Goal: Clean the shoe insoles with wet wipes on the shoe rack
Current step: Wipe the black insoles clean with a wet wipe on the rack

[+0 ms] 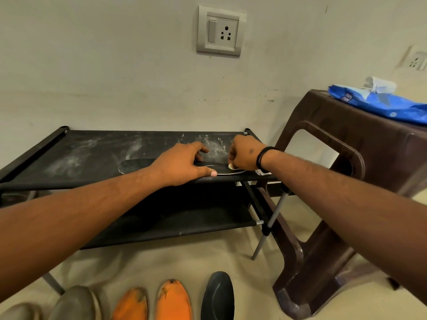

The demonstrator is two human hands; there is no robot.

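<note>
A black insole [136, 165] with a pale edge lies flat on the dusty top shelf of the black shoe rack [76, 153]. My left hand [182, 163] presses down on its middle with spread fingers. My right hand [245, 153] is curled over the insole's right end and grips a crumpled white wet wipe [231, 166], of which only a small bit shows beneath the fingers. A white scrap [262, 172] peeks out under my right wrist.
A brown plastic stool [346, 144] stands right of the rack with a blue wet-wipe pack [379, 102] on top. On the floor in front lie a black insole [218, 296], two orange ones [152, 303] and grey ones [76, 303]. The rack's lower shelf [184, 218] sits below.
</note>
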